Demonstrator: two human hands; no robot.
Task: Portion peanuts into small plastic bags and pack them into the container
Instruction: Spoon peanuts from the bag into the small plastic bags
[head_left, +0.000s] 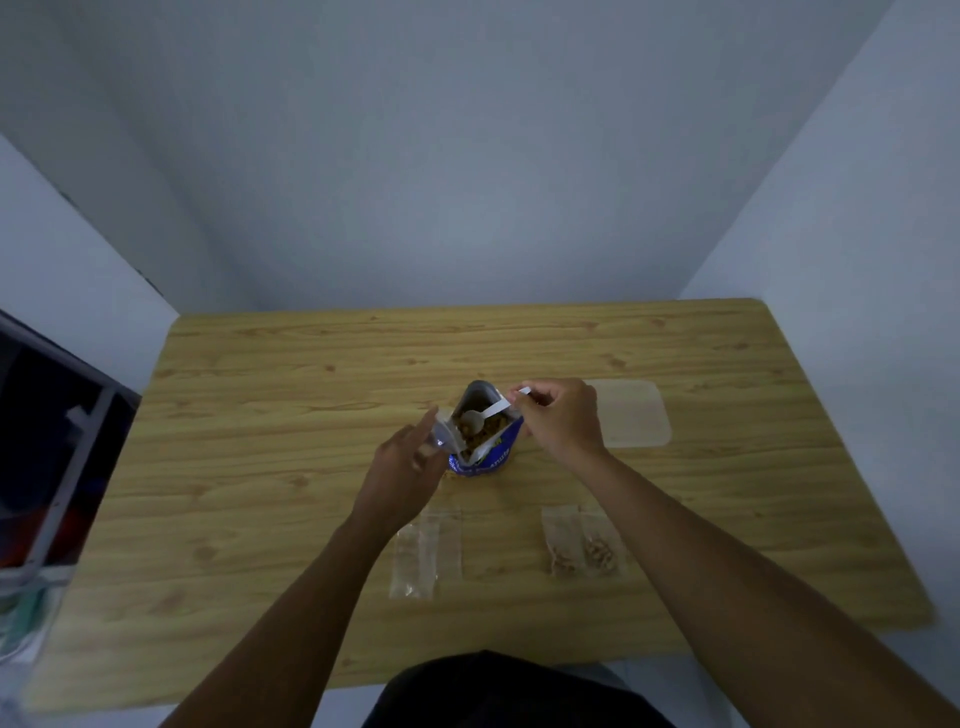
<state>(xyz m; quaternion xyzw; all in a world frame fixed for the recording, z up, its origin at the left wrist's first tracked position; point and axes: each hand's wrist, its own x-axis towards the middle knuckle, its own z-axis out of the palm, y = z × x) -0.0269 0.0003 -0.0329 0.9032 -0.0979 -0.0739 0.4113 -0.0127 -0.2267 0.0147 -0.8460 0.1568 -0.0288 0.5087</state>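
Roughly mid-task. Two filled bags (584, 545) are seen side by side at lower right of centre, with peanuts visible in both; whether they are sealed cannot be told. Empty bags (426, 551) lie at lower centre, count unclear. Nothing looks packed yet: the container (631, 413), a flat translucent shape right of centre, appears to hold nothing, and it may be only a lid.

The step in hand is judged to be scooping the next portion. The spoon (480, 418) is pinched by its handle end in the right hand (561, 421), with its bowl inside the open pouch (485, 447) over the peanuts. A bag (444, 431) is held by the left hand (402, 467), right against the pouch's left side.

Left to do: this bag and the empties filled, then everything loaded into the container.

Room: bare wood shows across the desk (260, 415) at left and along the far strip. The filled bags lie beside the right forearm, well in from the front edge. The far and right edges are closed off by walls. A dark rack (52, 441) stands off the left edge. The pouch stands upright mid-desk and could be tipped by either hand.
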